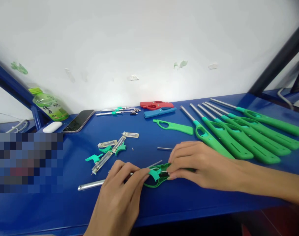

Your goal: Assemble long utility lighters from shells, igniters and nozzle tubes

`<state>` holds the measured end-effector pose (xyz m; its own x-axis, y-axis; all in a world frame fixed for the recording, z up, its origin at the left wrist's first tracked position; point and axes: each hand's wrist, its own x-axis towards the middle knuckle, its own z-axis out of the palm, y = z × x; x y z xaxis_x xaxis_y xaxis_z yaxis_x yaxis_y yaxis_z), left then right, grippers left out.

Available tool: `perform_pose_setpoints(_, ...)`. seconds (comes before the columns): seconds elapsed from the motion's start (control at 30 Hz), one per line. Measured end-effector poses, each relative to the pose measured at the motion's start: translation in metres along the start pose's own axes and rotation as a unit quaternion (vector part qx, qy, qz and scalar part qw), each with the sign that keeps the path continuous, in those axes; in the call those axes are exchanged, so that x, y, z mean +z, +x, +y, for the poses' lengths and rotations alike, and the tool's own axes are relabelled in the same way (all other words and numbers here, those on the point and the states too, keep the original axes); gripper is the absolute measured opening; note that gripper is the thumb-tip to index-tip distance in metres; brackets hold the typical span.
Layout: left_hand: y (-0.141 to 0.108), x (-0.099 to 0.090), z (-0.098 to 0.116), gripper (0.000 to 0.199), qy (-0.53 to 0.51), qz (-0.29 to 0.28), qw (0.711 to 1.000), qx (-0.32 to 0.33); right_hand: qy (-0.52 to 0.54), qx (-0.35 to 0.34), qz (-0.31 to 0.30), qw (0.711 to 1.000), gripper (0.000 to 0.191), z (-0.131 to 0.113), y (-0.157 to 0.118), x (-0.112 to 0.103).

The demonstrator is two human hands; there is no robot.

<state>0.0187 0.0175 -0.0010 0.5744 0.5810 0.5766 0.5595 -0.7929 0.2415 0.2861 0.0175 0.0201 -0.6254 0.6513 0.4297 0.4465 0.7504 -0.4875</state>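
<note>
A green lighter casing half (151, 185) lies on the blue table with its inside facing up. A teal trigger (154, 174) and a black part (164, 174) sit in it. My left hand (125, 183) is closed with its fingertips at the trigger; a silver metal tube (91, 185) sticks out to its left. My right hand (189, 162) pinches at the black part and the casing's edge. The fingers hide part of both. Clear fuel tanks (105, 160) and loose teal triggers (94, 158) lie beyond my left hand. A thin metal rod (165, 148) lies near my right fingers.
Several whole green lighters (238, 141) lie at the right. A green casing half (176, 127), blue casing (159, 112), red casings (156, 105) and metal tubes with wires (117, 111) lie behind. A phone (79, 120), white case (52, 127) and bottle (51, 106) are at the left.
</note>
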Motion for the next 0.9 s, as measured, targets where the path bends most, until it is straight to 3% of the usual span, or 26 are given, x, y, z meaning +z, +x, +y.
perform_pose_setpoints(0.23,0.0044,0.0054,0.0051,0.018,0.029,0.021,0.999,-0.002,-0.004,-0.007,-0.004,1.000,0.017,-0.0007,-0.0007,0.0004)
perform_pose_setpoints(0.8,0.0008,0.0081,0.0007,0.021,0.048,-0.004,0.999,0.012,-0.041,-0.093,-0.020,0.995,0.017,0.0038,-0.0004,0.0001)
perform_pose_setpoints(0.9,-0.0020,0.0073,-0.0015,0.022,0.045,-0.012,0.999,0.018,-0.064,-0.082,-0.019,0.994,0.020,0.0000,-0.0004,-0.0003)
